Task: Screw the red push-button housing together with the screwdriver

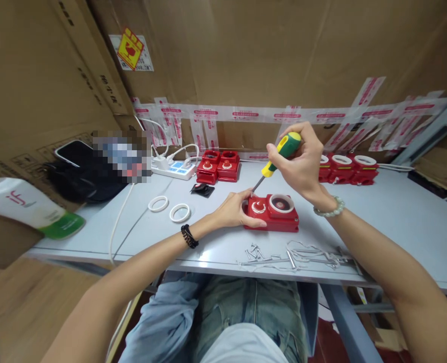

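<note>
Right hand: the right hand (302,161) is wrapped around the green-and-yellow handle of a screwdriver (278,156), fingers curled tight, wrist raised above the work.
Screwdriver: it slants down and to the left, its tip meeting the upper left corner of the red unit (274,214) (the very point of contact is hidden behind the left fingertips).
Left hand: the left hand (233,212) lies flat-ish on the table, thumb along the unit's front left edge and fingertips up at the corner beside the blade, pinning the unit down rather than gripping anything.
Red unit: it sits on the grey table (397,227) just ahead of the person, between both hands, with a white-ringed round opening on its right half and a smaller button on its left.
Doing it well: I judge the blade wants bringing closer to upright over the screw, with steady downward pressure, so it does not slip out of the head toward the steadying fingers.
Hold: the left hand's press should stay firm so the unit does not turn with the driver.
Nearby: loose screws (256,252) lie at the table's front edge; two white rings (169,208) lie to the left; more red units (218,166) stand farther back.
</note>
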The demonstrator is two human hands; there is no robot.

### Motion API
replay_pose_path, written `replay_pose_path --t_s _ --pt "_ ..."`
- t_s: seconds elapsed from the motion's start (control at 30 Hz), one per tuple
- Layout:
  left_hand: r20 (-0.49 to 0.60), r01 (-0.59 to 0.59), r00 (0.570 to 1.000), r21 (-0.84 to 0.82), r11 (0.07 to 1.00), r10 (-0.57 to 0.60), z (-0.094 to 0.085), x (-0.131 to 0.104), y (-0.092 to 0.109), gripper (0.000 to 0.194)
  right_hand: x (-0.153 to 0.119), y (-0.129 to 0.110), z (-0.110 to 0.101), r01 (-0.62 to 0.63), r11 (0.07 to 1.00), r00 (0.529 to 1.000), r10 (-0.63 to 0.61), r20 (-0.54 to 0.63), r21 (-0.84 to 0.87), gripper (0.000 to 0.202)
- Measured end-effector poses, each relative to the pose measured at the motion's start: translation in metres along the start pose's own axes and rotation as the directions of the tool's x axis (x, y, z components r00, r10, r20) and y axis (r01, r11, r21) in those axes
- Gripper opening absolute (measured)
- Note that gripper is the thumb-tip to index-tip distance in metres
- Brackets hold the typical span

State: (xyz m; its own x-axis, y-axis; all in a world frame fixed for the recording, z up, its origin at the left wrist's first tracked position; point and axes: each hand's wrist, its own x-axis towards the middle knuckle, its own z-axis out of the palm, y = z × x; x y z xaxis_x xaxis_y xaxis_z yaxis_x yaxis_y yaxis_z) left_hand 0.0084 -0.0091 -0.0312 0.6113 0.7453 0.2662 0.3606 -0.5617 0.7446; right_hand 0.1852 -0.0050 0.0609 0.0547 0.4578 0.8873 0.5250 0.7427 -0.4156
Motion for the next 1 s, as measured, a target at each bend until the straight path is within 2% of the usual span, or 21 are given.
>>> replay_pose_path --t_s 0.73,1.0 --pt "0.016 0.032 0.999 -0.073 0.997 -0.031 -0.0014 -0.0016 0.0061 0.066 -0.0092 -0.0049 0.0064 -0.024 0.999 0.996 0.022 0.085 0.023 0.024" --pt "0.011 0.047 0.999 -0.049 0.998 -0.047 0.0012 -0.0034 0.0006 0.073 -0.0090 -0.0038 0.0069 -0.020 1.000 0.997 0.019 0.070 0.017 0.024"
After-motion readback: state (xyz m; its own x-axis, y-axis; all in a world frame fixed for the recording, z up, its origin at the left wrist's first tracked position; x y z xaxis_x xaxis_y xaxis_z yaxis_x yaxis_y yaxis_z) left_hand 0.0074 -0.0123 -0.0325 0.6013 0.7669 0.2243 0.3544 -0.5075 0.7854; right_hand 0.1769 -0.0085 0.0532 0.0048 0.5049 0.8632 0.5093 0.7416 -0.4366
